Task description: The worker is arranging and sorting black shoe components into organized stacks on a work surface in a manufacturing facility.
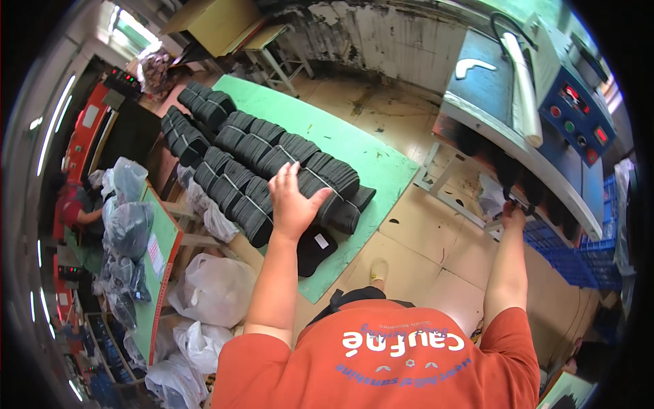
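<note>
My left hand (295, 206) rests with fingers spread on top of bundled black pieces (300, 157), flat and curved, stacked on edge and tied with pale string. A separate flat black piece with a white label (320, 240) lies just below that hand at the table's near edge. On my right, my right hand (514, 215) reaches down beneath the machine's table. Its fingers are closed beside dark pieces hanging there (507, 174); what they grip is too small and dark to make out.
The bundles cover much of a green table (368, 153). At right stands a blue control box (575, 112) on a machine table holding a white curved piece (475, 67). Blue crates (572, 255) sit below. Plastic bags (214, 290) lie left; another person's arm (88, 217) shows beyond.
</note>
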`<state>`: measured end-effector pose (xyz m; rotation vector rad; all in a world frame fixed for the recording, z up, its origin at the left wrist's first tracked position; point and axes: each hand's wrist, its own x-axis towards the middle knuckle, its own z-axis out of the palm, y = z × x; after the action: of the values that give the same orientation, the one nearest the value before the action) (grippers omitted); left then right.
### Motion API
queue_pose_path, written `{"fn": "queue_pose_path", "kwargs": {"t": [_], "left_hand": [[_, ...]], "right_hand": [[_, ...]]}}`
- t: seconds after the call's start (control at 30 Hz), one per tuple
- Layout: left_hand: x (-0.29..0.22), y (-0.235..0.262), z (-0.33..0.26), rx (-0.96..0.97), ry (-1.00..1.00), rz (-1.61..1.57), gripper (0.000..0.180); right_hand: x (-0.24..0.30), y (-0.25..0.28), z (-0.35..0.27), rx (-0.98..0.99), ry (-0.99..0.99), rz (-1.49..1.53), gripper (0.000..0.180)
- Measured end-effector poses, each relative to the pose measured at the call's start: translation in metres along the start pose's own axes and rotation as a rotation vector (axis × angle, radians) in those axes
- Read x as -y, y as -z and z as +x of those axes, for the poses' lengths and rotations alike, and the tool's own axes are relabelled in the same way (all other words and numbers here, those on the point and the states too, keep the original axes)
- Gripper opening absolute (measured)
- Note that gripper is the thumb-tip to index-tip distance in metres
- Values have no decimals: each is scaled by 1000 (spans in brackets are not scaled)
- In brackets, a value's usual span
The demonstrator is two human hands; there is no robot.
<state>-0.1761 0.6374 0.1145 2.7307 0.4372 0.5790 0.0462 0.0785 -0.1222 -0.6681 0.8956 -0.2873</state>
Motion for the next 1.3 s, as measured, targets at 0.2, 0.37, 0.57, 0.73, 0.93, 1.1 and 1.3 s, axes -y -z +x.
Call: {"fn": "queue_pose_path", "kwargs": {"t": [0.2, 0.37, 0.57, 0.73, 0.93, 1.1, 1.3], "left_hand": [[60, 58, -32, -23, 325, 200, 80], [106, 29, -65, -35, 425, 53, 68], [127, 42, -84, -241, 489, -301, 48], [32, 83, -126, -304, 631, -1343, 45], [-74, 27, -188, 127, 811, -1705, 45], [-94, -2, -215, 94, 741, -1331, 42], [-118, 34, -194, -13, -200, -99, 32]], "right_hand": [[8, -7, 30, 109, -21, 11, 32], [-3, -23, 42, 151, -59, 25, 33], [3, -12, 38, 201, -63, 22, 36], [-56, -28, -112, 380, 160, -533, 23], [-122, -3, -388, 1670, -192, -468, 135], [-98, -1, -427, 1635, -271, -445, 124], [-102, 3, -428, 1198, -366, -637, 81]]}}
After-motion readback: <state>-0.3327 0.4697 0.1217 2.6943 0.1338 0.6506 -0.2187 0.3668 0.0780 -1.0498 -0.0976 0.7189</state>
